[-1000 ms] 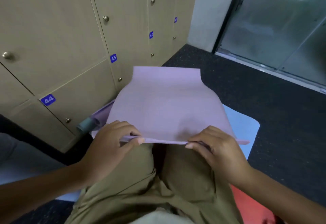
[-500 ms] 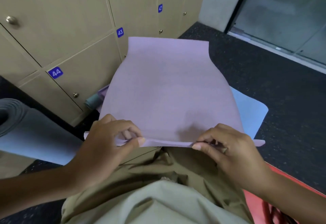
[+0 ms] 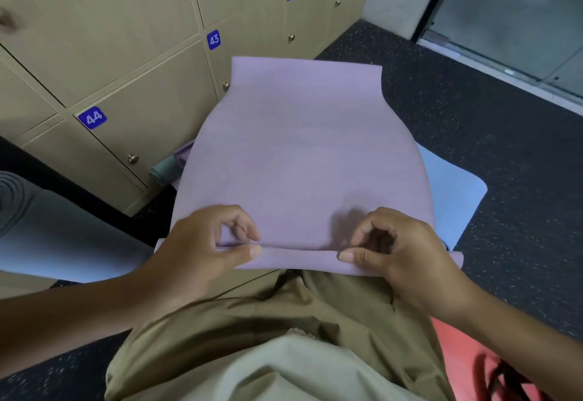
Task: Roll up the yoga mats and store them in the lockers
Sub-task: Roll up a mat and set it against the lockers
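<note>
Dark speckled floor [image 3: 457,123] below, tan lockers [image 3: 120,53] along the left with blue number plates 44, 43 and 42, a glass door at upper right.

Head view: purple yoga mat [image 3: 299,154] spread flat away from the fingers, its near edge turned over into a first narrow fold just in front of the knees in khaki trousers [image 3: 284,321]. Left hand [image 3: 202,249] on the left part of that fold — fingers [image 3: 243,227] curled on top, thumb pressed along the near side, pinching the turned edge. Right hand [image 3: 397,252] on the right part, same hold: fingers curled over the top, thumb flat against the near face. Bare stretch of fold between the two thumbs.

Beyond the right fingers, light blue mat [image 3: 451,192] flat under the purple one, its corner showing. Beyond the left fingers, by locker 44, a small rolled teal mat [image 3: 164,170], partly hidden. Far left, grey-blue rolled mat [image 3: 47,227] lying on the floor. Red mat [image 3: 467,356] at lower right, behind the right wrist.
</note>
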{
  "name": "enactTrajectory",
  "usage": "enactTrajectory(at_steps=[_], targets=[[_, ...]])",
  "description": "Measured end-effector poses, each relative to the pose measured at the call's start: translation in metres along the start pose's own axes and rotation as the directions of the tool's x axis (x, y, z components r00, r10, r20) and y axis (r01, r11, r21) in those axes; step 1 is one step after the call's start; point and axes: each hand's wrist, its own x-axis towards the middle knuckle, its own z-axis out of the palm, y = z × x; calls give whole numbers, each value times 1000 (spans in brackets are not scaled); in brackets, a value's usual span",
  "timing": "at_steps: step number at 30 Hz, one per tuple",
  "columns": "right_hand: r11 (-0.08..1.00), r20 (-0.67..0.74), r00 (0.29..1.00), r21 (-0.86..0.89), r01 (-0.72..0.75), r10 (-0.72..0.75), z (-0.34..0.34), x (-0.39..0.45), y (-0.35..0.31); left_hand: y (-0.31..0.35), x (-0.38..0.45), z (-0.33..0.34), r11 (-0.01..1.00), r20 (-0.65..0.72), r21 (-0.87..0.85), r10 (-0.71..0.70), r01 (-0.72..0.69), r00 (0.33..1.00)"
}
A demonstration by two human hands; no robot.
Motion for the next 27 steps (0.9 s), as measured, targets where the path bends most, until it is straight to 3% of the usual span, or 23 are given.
enactTrajectory(at_steps=[3, 9, 15, 20, 27], targets=[[992, -16, 995, -78, 100, -101, 6, 1, 9, 1, -1, 3, 976, -23, 163, 153, -148, 988], [921, -45, 947, -249, 298, -318, 11, 2, 26, -14, 4, 6, 830, 30, 361, 444, -424, 895], [786, -58, 842, -397, 474, -537, 12, 5, 37, -21, 8, 2, 767, 112, 408, 496, -495, 861], [682, -50, 767, -498, 536, -640, 12, 3, 38, -17, 11, 3, 680, 141, 488, 558, -548, 818], [608, 27, 745, -558, 565, -667, 11, -5, 45, -13, 12, 7, 502, 159, 659, 636, -561, 755]])
